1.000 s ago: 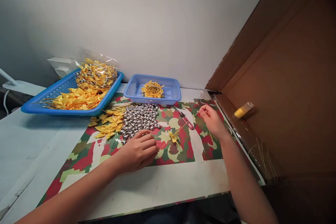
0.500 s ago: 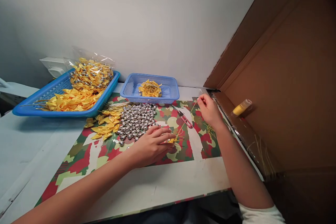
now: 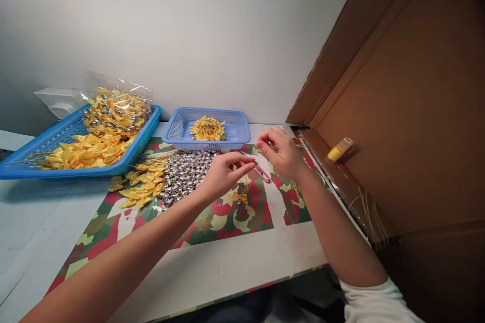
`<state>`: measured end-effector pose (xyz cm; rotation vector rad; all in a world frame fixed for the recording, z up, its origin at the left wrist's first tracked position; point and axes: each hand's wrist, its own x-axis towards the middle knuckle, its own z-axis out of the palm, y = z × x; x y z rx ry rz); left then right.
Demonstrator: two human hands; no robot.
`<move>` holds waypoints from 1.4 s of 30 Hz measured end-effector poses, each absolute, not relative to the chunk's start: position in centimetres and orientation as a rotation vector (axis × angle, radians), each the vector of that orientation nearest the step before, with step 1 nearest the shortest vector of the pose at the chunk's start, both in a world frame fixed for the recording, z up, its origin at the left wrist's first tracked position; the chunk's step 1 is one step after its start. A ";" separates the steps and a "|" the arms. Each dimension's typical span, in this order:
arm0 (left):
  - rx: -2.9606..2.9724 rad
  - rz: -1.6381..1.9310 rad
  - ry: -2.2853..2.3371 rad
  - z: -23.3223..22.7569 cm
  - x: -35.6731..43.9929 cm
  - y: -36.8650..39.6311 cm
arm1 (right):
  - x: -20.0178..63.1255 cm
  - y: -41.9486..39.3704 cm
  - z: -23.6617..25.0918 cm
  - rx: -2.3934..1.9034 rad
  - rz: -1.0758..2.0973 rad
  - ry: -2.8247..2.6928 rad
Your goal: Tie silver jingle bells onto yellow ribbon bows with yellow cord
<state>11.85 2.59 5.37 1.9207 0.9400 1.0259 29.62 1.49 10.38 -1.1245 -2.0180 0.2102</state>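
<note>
In the head view, the left hand's (image 3: 225,175) thumb and fingertips are kept close together, and the right hand's (image 3: 283,155) are kinda curled; whether any thread's pinched can't be told. The yellow bow (image 3: 240,197) is seen just below the left hand, between silver beads (image 3: 185,174) and pink snips (image 3: 264,174).

Widest free room: bare strip of counter (image 3: 235,257) in front of bead pile (image 3: 180,176), tho L forearm (image 3: 151,232) slants across it. L of pile: no gap, loose bows (image 3: 142,189) right up against it, then big basket (image 3: 98,172) farther L. Behind pile: sm. basket (image 3: 237,133) blocks a low pass. R of pile: tight, w/ L hand (image 3: 229,174), R hand (image 3: 278,150), snips (image 3: 262,173) & single bow (image 3: 240,197). Far R of pile: cardboard wall (image 3: 397,111).
</note>
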 end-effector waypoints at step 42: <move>1.288 1.286 1.102 5.6 11.9 8.3 | 27.1 -1.4 0.1 -1.385 0.829 -1.936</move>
